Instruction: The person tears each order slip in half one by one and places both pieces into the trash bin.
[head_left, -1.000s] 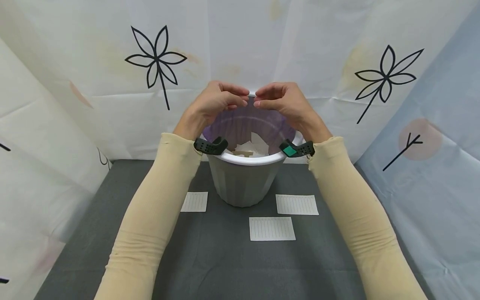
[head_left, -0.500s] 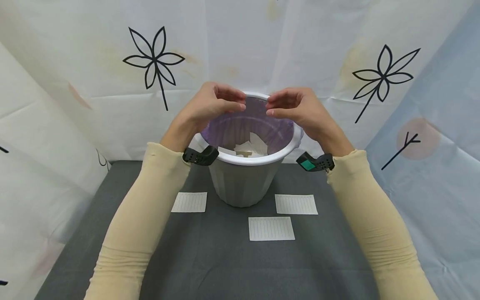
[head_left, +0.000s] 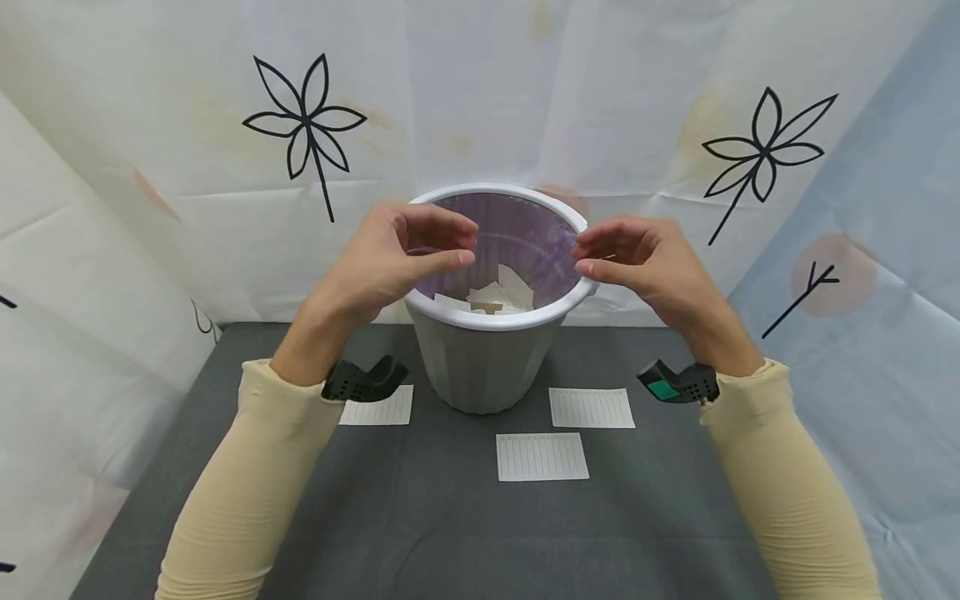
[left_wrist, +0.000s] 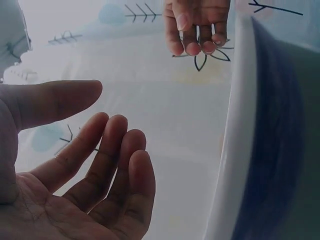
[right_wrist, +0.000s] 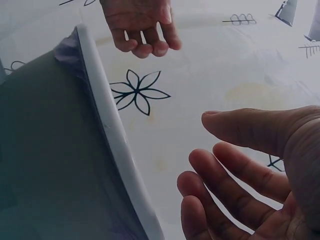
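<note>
A grey bin (head_left: 483, 362) with a white rim stands upright on the dark table, lined with a purple bag (head_left: 517, 229). Pale paper scraps (head_left: 510, 292) lie in its bottom. My left hand (head_left: 401, 250) hovers over the bin's left side, fingers loosely bent with a gap to the thumb and nothing between them. Over the right part of the rim, my right hand (head_left: 645, 262) is held the same way, also holding nothing. Both palms face each other, as the left wrist view shows with the left hand's fingers (left_wrist: 142, 175) apart from the thumb.
Three lined paper cards lie flat on the dark cloth (head_left: 450, 533): a left card (head_left: 386, 408) partly behind the wrist strap, a right card (head_left: 592, 408) and a front card (head_left: 542, 457). White fabric walls (head_left: 480, 100) with flower drawings enclose the table behind and at the sides.
Both hands have drawn apart, the left to the left and the right to the right, and have come back toward me. More of the bin's far rim shows. Bin and cards stay put.
</note>
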